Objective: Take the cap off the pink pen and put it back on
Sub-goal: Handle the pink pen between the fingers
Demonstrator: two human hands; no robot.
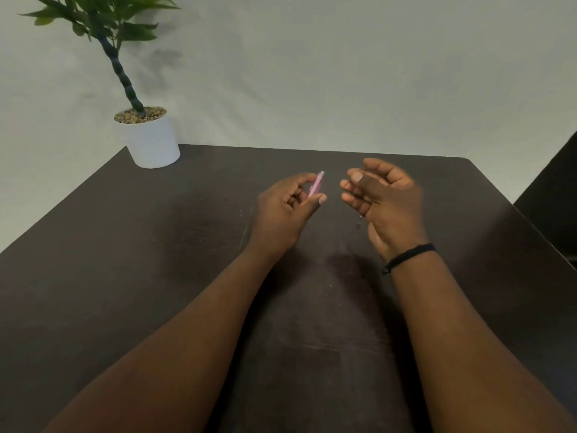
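Observation:
My left hand (285, 210) holds the pink pen (316, 185) above the dark table, pinched between thumb and curled fingers. Only a short pink length with a pale tip shows above the fingers; the remainder is hidden in the hand. I cannot tell whether the cap is on. My right hand (382, 198) hovers a little to the right of the pen, palm turned toward it, fingers loosely spread and holding nothing visible. A black band sits on the right wrist.
A dark wooden table (156, 260) fills the lower view. At its back left corner stands a white pot (150, 139) holding a green plant. A dark chair or object (552, 207) shows at the right edge. A plain wall lies behind.

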